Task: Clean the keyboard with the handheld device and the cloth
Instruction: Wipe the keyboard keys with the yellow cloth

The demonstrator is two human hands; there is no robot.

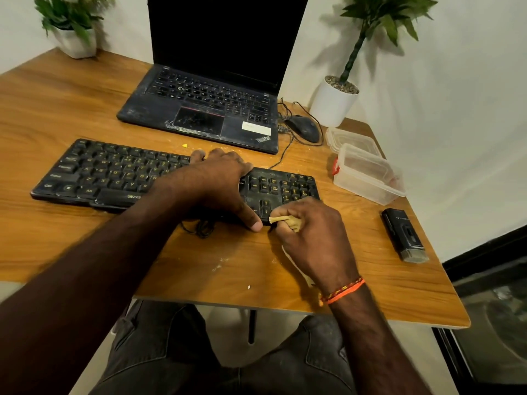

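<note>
A black keyboard with yellow lettering lies across the wooden table. My left hand lies flat on the keyboard's middle, fingers over its far edge and thumb at its near edge. My right hand is closed around a tan cloth, whose bunched tip touches the keyboard's near right edge by the arrow keys. The cloth's tail hangs under my wrist. A black handheld device with a grey tip lies on the table to the right, apart from both hands.
A dusty open laptop stands behind the keyboard, with a black mouse and cables to its right. A clear plastic box and its lid sit at the right. Potted plants stand at both far corners. The table's near edge runs below my wrists.
</note>
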